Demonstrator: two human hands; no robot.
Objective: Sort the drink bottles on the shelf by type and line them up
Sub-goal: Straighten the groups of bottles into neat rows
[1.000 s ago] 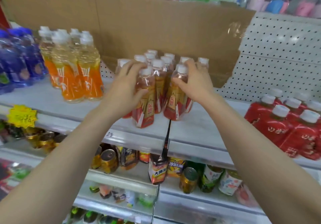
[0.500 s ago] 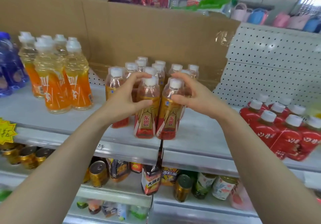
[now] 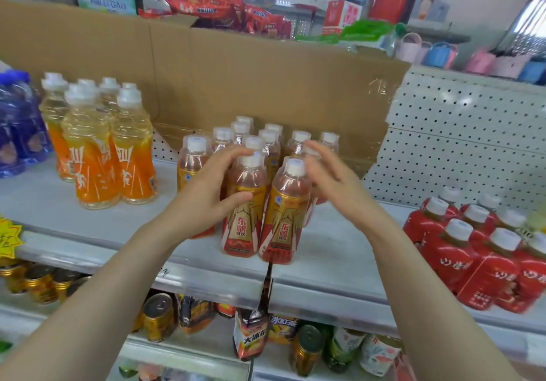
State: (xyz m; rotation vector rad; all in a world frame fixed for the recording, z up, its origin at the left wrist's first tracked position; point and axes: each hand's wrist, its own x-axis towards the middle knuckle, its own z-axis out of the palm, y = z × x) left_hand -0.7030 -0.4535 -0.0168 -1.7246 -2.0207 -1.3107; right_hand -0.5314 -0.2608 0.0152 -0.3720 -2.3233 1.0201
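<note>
Two clear plastic bottles (image 3: pixel 240 232) labelled 东鹏特饮 in gold and red front a cluster on the grey shelf (image 3: pixel 88 227). The left grip (image 3: pixel 204 194) curls round the left bottle (image 3: pixel 248 179); the right grip (image 3: pixel 336 182), blurred, is spread open beside the right bottle (image 3: pixel 286 221).

Gold-and-red labelled bottles (image 3: pixel 246 218) with white caps; orange bottles (image 3: pixel 94 156); red bottles (image 3: pixel 484 265); brown cardboard (image 3: pixel 266 85)

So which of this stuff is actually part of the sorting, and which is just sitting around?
Job: gold-label bottles, one gripped by the left hand; open right hand; orange bottles; blue bottles; red bottles; shelf.
Lying about: cardboard sheet; cans below; snack packets above; yellow price tag.
</note>
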